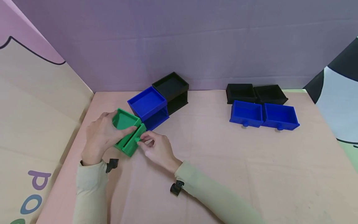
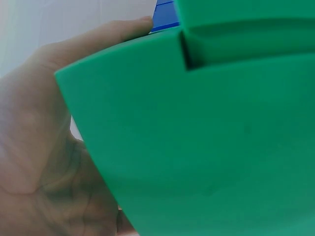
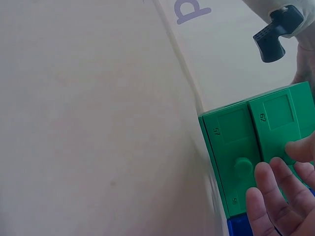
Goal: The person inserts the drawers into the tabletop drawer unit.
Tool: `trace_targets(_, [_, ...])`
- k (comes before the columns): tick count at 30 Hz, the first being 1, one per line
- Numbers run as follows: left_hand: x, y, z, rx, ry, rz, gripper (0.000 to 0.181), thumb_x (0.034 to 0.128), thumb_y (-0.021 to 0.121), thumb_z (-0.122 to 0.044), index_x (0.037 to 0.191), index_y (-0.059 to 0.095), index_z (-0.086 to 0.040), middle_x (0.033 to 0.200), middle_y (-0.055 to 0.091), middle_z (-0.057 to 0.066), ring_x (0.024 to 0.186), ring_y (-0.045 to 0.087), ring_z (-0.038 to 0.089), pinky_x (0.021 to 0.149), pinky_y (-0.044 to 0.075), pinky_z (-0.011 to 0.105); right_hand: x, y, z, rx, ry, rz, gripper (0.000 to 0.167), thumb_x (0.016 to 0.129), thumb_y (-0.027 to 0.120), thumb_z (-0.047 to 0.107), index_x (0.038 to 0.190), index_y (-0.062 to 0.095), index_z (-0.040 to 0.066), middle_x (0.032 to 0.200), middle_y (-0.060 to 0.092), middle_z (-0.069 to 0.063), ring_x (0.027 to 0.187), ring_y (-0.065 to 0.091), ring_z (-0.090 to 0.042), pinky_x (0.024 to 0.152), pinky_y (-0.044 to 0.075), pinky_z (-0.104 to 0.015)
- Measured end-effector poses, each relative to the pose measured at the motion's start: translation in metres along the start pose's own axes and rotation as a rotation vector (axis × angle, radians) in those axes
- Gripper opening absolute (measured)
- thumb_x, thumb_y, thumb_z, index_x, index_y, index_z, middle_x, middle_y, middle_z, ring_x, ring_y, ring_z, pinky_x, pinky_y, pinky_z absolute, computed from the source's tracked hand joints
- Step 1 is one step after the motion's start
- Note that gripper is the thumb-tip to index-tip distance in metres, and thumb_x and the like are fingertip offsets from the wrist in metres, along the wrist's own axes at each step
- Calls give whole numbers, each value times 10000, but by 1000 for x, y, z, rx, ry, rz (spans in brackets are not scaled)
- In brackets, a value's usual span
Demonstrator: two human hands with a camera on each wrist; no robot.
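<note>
Mauve back wall (image 1: 201,46), perhaps cloth, pale pink tabletop (image 1: 218,168), cream lettered side panel (image 1: 30,109)

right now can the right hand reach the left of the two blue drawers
Likely yes: bare pink tabletop separates the right hand from the blue drawer, though that hand pinches a green knob.

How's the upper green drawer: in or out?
Partly out: the upper green drawer stands forward of the green cabinet, a dark slot showing between.

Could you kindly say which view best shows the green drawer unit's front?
The right wrist view: the green drawer unit's front faces the camera, one knob uncovered, though the right hand covers part. The head view shows it obliquely from above; the left wrist view, a close green panel without visible knobs.
</note>
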State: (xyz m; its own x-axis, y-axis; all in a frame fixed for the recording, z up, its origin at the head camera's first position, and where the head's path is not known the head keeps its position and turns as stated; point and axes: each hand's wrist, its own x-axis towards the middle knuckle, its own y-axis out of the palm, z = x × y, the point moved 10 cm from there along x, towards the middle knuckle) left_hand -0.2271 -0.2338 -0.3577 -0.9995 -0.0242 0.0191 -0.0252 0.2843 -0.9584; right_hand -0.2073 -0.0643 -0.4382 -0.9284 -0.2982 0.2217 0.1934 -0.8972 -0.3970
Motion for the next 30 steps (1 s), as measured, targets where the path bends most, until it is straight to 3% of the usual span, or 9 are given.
trace_targets(14, [0,1,0,-5,-5,7,1064,846,718,-757,1556,509,8,1465,594,313,1035,683,494,775,557,535,5,6,0,10,17,-5,139,978,767,159,1088,765,73,1017,823,-58,840,765,-197,749,565,-192])
trace_targets(23, [0,2,-1,-20,-14,21,1054,859,711,-747,1565,496,4,1467,585,314,1060,677,502,804,564,563,-4,-5,-12,58,29,-20,93,952,776,89,1035,813,66,987,831,-46,854,773,-176,750,584,-183])
trace_targets(27, [0,6,-3,-40,-21,72,1056,897,683,-715,1603,418,24,1514,528,328,1174,631,521,908,558,627,-10,-17,-10,63,21,-16,114,969,766,95,1058,818,46,990,835,-47,801,788,-200,738,594,-193])
trace_targets(30, [1,7,-7,-61,-12,74,1036,923,682,-656,1615,367,49,1556,470,343,1291,555,540,1040,496,681,-13,-29,-11,51,24,-39,120,956,779,99,1055,822,49,987,836,-42,827,791,-190,754,601,-204])
